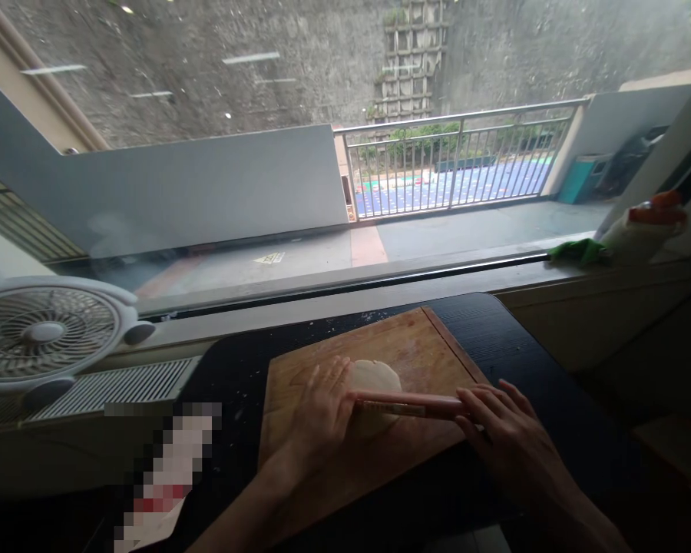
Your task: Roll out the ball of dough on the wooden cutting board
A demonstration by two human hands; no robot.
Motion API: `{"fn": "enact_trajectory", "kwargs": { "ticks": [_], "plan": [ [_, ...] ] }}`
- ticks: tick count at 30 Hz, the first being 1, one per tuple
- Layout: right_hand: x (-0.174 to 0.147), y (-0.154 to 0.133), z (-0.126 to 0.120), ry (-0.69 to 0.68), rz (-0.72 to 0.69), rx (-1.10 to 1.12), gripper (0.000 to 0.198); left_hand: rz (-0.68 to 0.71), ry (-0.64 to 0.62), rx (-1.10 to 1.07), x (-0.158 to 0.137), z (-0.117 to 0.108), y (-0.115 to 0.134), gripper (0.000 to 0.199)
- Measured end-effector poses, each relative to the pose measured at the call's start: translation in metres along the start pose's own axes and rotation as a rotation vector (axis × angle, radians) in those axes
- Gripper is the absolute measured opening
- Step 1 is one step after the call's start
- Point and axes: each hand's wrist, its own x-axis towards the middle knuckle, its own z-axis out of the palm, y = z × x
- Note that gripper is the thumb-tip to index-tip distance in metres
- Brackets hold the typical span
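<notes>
A rolling pin (408, 403) lies across a flat round of pale dough (374, 375) on a wooden board (443, 346). My left hand (322, 399) covers the pin's left end, its fingers fairly straight beside the dough's left edge. At the other end, my right hand (500, 418) rests over the pin with the thumb toward me and fingers on the far side. Part of the dough shows on the near side of the pin, in shadow. Both ends of the pin are hidden by my hands.
The board sits on a black table (495, 330) dusted with white specks, against a window sill. A white fan (46, 330) stands at the left. On the sill at right are a green cloth (579, 252) and an orange-topped container (650, 226). A blurred-out item (178, 461) lies lower left.
</notes>
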Motion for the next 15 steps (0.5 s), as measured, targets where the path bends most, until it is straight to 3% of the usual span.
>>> {"fn": "enact_trajectory", "kwargs": {
  "ticks": [2,6,9,11,15],
  "plan": [
    [0.017,-0.002,0.002,-0.034,-0.006,-0.033,0.030,-0.049,0.035,-0.001,-0.001,0.004,0.000,0.048],
    [0.077,-0.015,0.017,-0.163,0.005,-0.049,0.034,-0.228,0.054,-0.027,0.054,0.009,-0.006,0.045],
    [0.109,-0.027,0.034,-0.183,0.045,-0.067,0.033,-0.249,0.020,-0.054,0.079,0.004,-0.006,0.042],
    [0.110,-0.031,0.043,-0.145,0.076,-0.077,0.033,-0.175,0.032,-0.052,0.068,-0.001,0.001,0.039],
    [0.091,-0.040,0.051,-0.112,0.081,-0.035,0.038,-0.033,0.100,-0.028,0.019,-0.004,0.016,0.038]
  ]
}}
